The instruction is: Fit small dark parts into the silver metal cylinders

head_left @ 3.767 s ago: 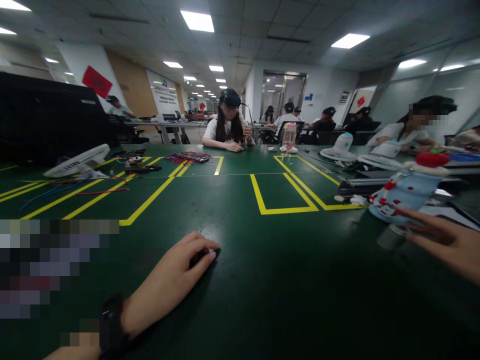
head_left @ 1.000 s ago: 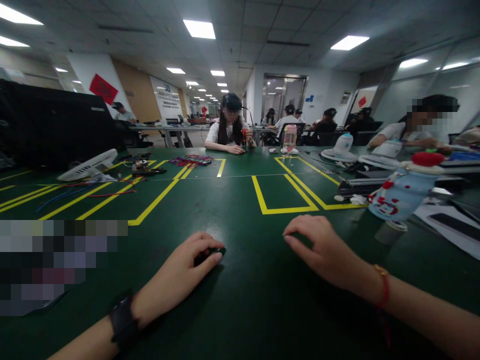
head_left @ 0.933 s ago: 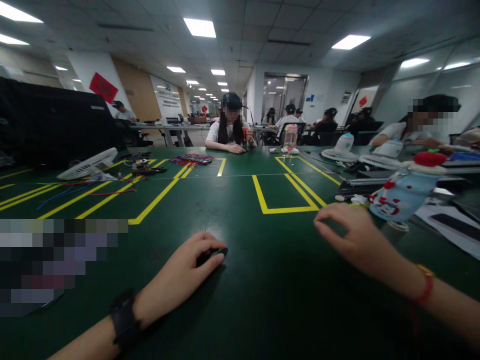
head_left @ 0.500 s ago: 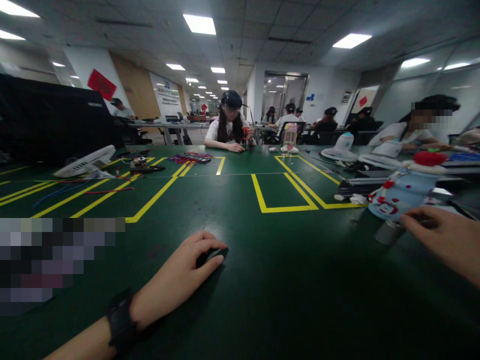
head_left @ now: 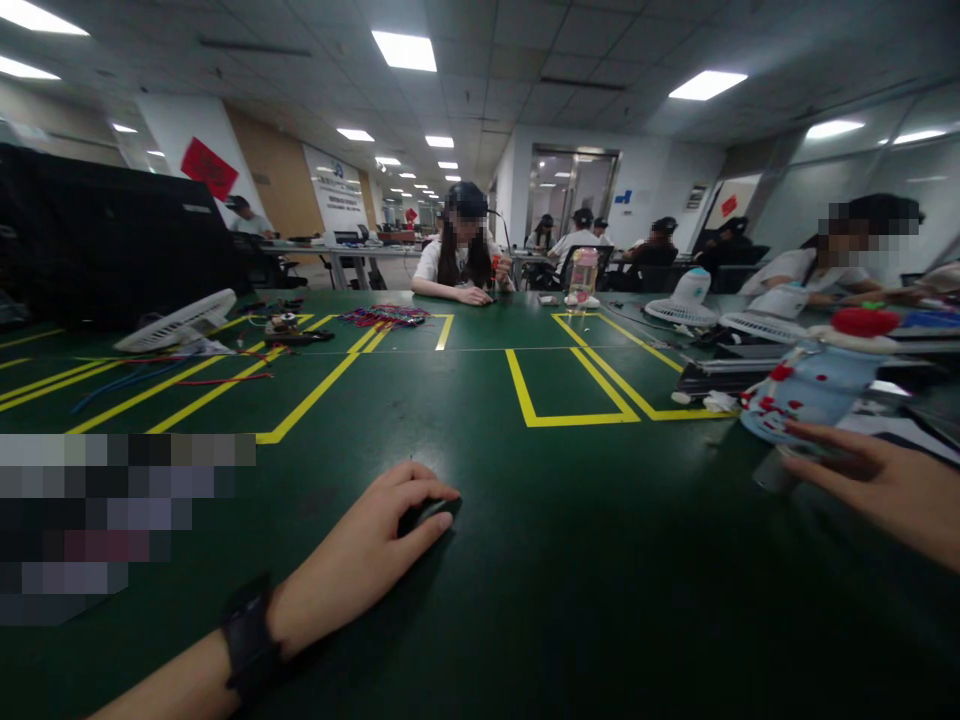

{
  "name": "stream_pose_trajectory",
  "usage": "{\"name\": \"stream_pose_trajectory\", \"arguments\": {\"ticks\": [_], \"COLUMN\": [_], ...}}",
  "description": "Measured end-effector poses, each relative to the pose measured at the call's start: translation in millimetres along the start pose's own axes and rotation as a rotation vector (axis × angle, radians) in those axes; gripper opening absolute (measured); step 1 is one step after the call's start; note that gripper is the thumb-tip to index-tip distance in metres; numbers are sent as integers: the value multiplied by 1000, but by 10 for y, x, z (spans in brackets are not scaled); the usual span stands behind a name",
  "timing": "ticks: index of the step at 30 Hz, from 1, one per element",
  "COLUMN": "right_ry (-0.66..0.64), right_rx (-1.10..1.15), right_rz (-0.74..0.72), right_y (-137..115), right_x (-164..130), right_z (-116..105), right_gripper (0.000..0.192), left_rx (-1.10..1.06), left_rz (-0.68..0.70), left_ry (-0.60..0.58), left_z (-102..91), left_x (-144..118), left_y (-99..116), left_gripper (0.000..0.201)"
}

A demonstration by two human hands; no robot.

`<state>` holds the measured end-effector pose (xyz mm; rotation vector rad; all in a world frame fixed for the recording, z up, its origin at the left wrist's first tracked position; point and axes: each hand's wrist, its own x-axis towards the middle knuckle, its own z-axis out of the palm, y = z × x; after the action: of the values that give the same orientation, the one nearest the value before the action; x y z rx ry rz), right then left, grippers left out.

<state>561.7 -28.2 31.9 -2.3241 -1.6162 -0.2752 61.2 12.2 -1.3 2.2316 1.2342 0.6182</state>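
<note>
Fingers of the right hand: parted from the thumb, at a small grey cylinder; contact not clear, for blur. Cylinder: on the green table, right side, just in front of a light-blue vessel with red top. Left hand: fingers curled, thumb and forefinger closed about a small dark object, near middle of the table. Step in hand, as judged: right-hand reach at the cylinder. Next move, as judged: calls for thumb and fingers closing, clear of the vessel. Beyond: yellow tape, wire bundle, co-worker opposite.
</note>
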Motion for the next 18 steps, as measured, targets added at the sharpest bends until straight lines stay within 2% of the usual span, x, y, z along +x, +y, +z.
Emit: {"name": "stream_pose_trajectory", "arguments": {"ticks": [3,4,7,9,12,14,18], "right_ry": [-122,-91,-74,-166,-308,-340,-393], "right_rx": [101,148,378,519,676,749,881], "right_rz": [-25,-84,-418,-642,-818,-827,-647], "right_y": [-319,-481,-1109,-1565,-2097,-2274,-2301], "right_x": [-105,-153,-351,-513,-728,-819,-876], "right_z": [-44,-49,-23,17,95,161,320], "right_gripper": [52,51,45,41,39,41,64], "left_rx": [-1,-2,3,11,22,17,-41], "left_rz": [0,-1,-1,0,8,12,23], "left_ry": [3,0,5,5,3,14,66], "left_z": [5,8,16,18,14,14,59], "left_x": [4,6,10,8,-1,4,95], "left_y": [8,13,22,13,-10,10,258], "left_gripper": [25,25,26,26,24,23,24]}}
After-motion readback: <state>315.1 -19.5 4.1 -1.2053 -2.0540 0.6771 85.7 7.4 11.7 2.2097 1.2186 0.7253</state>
